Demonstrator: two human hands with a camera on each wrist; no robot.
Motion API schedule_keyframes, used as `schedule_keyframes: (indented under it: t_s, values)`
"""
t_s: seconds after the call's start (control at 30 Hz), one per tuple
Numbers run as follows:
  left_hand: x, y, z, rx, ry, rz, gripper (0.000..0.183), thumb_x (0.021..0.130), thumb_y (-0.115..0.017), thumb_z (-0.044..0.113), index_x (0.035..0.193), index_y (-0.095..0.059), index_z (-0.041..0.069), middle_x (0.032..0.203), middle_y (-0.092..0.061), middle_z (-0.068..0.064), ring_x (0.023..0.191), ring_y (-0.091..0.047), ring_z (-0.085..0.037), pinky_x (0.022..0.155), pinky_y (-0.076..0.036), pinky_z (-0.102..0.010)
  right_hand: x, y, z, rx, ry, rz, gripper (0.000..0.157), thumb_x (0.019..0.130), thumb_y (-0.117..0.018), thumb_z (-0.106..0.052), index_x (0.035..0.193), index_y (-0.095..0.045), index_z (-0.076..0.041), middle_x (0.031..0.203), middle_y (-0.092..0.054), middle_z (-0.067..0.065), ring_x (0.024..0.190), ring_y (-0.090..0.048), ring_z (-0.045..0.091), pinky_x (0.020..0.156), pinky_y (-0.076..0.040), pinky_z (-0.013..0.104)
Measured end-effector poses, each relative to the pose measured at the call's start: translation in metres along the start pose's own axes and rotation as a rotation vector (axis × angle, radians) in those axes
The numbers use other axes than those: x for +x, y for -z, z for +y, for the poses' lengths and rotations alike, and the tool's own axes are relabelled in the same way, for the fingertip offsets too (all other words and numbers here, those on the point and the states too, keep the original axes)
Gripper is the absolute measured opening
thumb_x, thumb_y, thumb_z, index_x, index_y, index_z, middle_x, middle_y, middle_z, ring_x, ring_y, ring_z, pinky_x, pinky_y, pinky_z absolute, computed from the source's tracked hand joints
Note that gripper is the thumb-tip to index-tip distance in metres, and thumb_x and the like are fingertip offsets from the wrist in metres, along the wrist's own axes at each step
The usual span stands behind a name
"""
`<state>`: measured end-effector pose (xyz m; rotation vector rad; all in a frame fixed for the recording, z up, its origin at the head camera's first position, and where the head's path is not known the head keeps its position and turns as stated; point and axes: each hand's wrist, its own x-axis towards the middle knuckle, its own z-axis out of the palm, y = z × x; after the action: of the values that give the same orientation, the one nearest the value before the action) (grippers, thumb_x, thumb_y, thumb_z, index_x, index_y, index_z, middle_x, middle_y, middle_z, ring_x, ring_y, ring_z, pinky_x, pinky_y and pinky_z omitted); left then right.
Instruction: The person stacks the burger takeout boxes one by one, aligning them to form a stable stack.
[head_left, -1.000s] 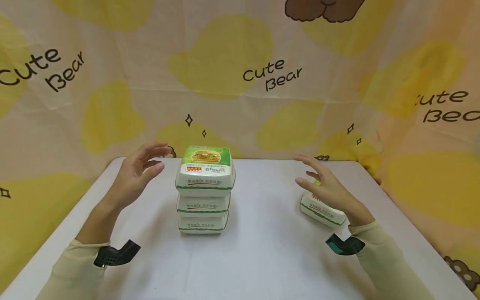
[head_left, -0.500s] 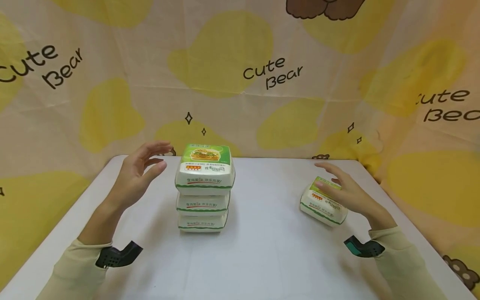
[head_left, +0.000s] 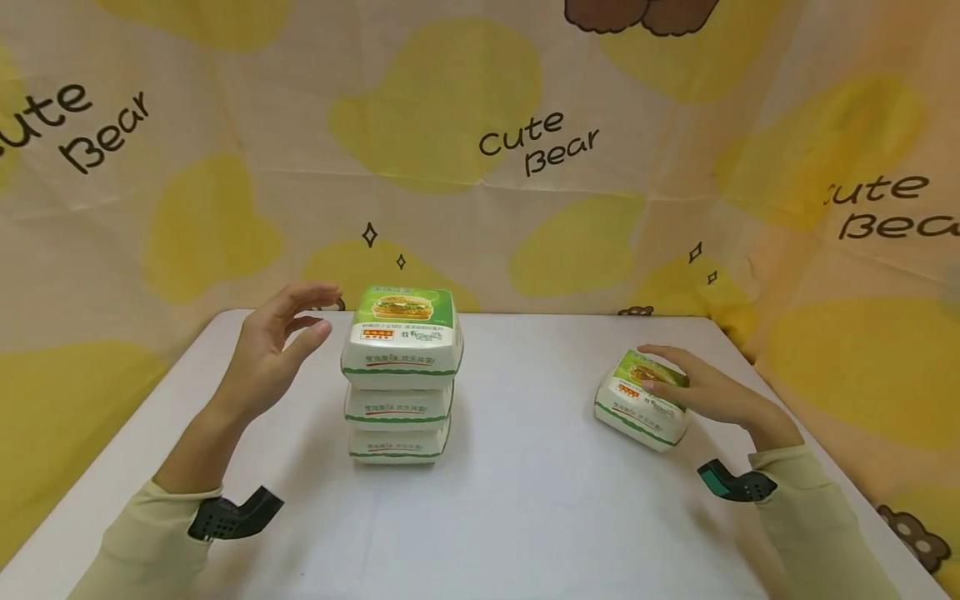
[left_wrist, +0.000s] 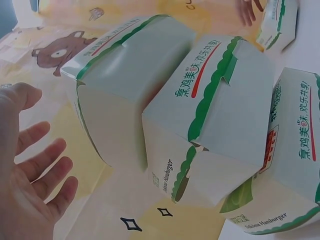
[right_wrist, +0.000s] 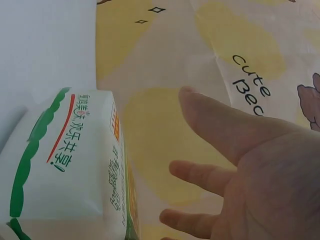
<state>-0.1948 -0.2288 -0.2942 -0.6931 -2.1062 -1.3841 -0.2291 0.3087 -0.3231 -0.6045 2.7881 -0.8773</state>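
Note:
Three white and green paper hamburger boxes stand stacked: the top box (head_left: 401,358), the middle box (head_left: 397,406) and the bottom box (head_left: 397,446). Left of the stack, at the height of the top box, my left hand (head_left: 270,350) is raised with relaxed, parted fingers. The left wrist view shows a gap between that hand (left_wrist: 30,175) and the top box (left_wrist: 135,65). A lone hamburger box (head_left: 633,417) sits turned at an angle on the right. Over its right side reaches my right hand (head_left: 708,387), holding nothing; in the right wrist view its fingers (right_wrist: 215,127) spread above the box (right_wrist: 65,165).
A white table (head_left: 517,500) carries the boxes, with a wide gap between the stack and the lone box. Behind and around the table hangs a yellow-patterned cloth (head_left: 450,108) with bear prints. Black devices sit on the left wrist (head_left: 236,514) and the right wrist (head_left: 738,483).
My right hand has moved to the right and lowered toward the lone box, uncovering more of its top. The left hand and the stack stay nearly still.

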Motion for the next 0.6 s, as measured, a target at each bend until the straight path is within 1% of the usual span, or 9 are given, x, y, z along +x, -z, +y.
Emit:
schedule_keyframes:
  t_s: [0.17,0.3,0.43,0.47,0.5,0.53,0.6]
  values:
    - [-0.001,-0.003,0.0,0.015,0.003,-0.01,0.04,0.094,-0.056,-0.009,0.134,-0.054,-0.008,0.123,-0.06,0.019,0.117,-0.055,-0.003,0.095,-0.045,-0.011,-0.002,0.002,0.005,-0.03,-0.022,-0.017,0.07,0.099,-0.064,-0.033,0.154,-0.034,-0.003,0.157,-0.028,0.034,0.141,-0.028,0.057,0.106,-0.03,0.078]
    - [-0.002,-0.008,0.0,0.031,0.027,-0.025,0.048,0.095,-0.057,-0.007,0.142,-0.049,-0.002,0.129,-0.053,0.018,0.122,-0.048,-0.002,0.098,-0.042,-0.01,-0.003,0.004,0.009,-0.053,-0.045,-0.028,0.071,0.096,-0.068,-0.034,0.151,-0.037,-0.001,0.155,-0.031,0.035,0.14,-0.03,0.057,0.106,-0.031,0.078]
    - [-0.003,-0.012,-0.001,0.038,0.051,-0.047,0.056,0.095,-0.056,-0.003,0.149,-0.042,0.005,0.136,-0.046,0.016,0.128,-0.04,-0.003,0.103,-0.037,-0.014,-0.003,0.005,0.013,-0.058,-0.056,-0.041,0.071,0.093,-0.071,-0.035,0.148,-0.04,-0.001,0.154,-0.032,0.036,0.139,-0.031,0.058,0.105,-0.031,0.079]
    - [-0.004,-0.013,-0.001,0.041,0.062,-0.062,0.059,0.095,-0.056,-0.002,0.151,-0.04,0.007,0.138,-0.045,0.015,0.129,-0.039,-0.005,0.106,-0.035,-0.017,-0.003,0.006,0.014,-0.058,-0.057,-0.044,0.071,0.093,-0.071,-0.035,0.148,-0.041,-0.001,0.154,-0.031,0.036,0.139,-0.031,0.058,0.105,-0.031,0.079]
    - [-0.004,-0.013,-0.002,0.041,0.071,-0.081,0.062,0.095,-0.056,0.0,0.153,-0.037,0.009,0.14,-0.043,0.013,0.131,-0.037,-0.008,0.11,-0.034,-0.023,-0.003,0.006,0.015,-0.056,-0.06,-0.046,0.072,0.092,-0.072,-0.035,0.147,-0.041,-0.001,0.154,-0.031,0.037,0.139,-0.031,0.059,0.105,-0.031,0.079]
    - [-0.004,-0.013,-0.002,0.038,0.082,-0.104,0.064,0.094,-0.056,0.001,0.154,-0.035,0.011,0.142,-0.041,0.008,0.134,-0.034,-0.012,0.114,-0.033,-0.03,-0.004,0.006,0.016,-0.054,-0.064,-0.048,0.072,0.092,-0.072,-0.035,0.147,-0.041,-0.002,0.154,-0.031,0.037,0.139,-0.031,0.059,0.105,-0.031,0.079]
    - [-0.006,-0.013,-0.002,0.04,0.121,-0.165,0.071,0.094,-0.057,0.007,0.158,-0.027,0.018,0.152,-0.034,-0.001,0.142,-0.031,-0.025,0.118,-0.031,-0.05,-0.003,0.006,0.017,-0.054,-0.068,-0.055,0.073,0.092,-0.073,-0.036,0.148,-0.041,-0.003,0.154,-0.03,0.037,0.139,-0.031,0.059,0.104,-0.031,0.079]
